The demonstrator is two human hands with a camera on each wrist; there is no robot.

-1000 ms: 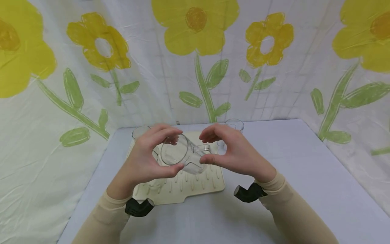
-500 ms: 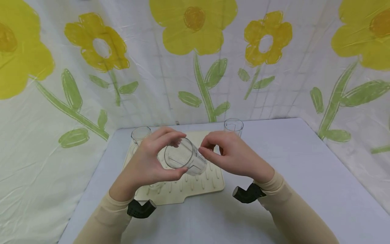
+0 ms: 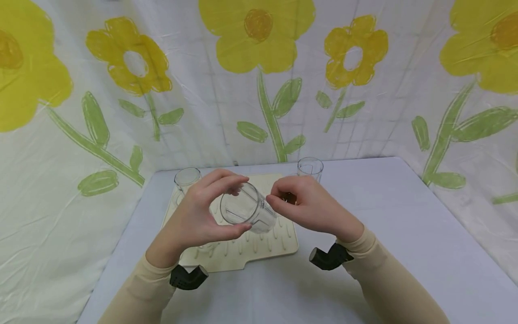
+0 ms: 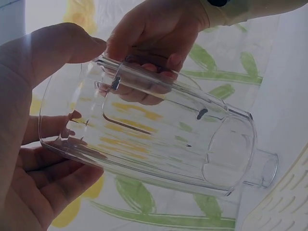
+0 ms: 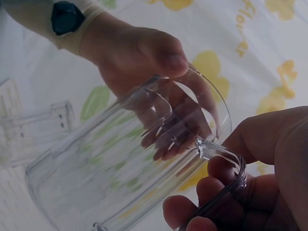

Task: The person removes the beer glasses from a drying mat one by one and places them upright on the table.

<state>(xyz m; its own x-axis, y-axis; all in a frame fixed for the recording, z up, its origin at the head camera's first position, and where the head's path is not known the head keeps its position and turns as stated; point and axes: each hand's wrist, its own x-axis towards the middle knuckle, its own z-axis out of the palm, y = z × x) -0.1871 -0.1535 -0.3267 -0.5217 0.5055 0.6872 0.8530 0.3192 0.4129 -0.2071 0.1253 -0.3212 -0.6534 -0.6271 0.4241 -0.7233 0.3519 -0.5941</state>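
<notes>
A clear, see-through mug [image 3: 263, 220] is held tilted above a cream ribbed drying mat [image 3: 279, 247], its round mouth turned toward me. My left hand [image 3: 198, 211] grips it near the rim, thumb on one side and fingers on the other. The left wrist view shows the body of the mug [image 4: 159, 139] lengthwise, with its base pointing right. My right hand [image 3: 309, 204] has its fingers curled round the handle [image 5: 242, 175], best seen in the right wrist view. In the head view the right hand hides that handle.
At the mat's back left stands another clear vessel [image 3: 187, 177], partly behind my left hand. A clear glass [image 3: 310, 166] stands on the white tabletop [image 3: 364, 202] behind my right hand. A flower-printed curtain [image 3: 226, 112] closes off the back and sides.
My right hand has closed from an open curve onto the mug's handle. The mug and left hand have shifted slightly right; over the last half second little moves.
</notes>
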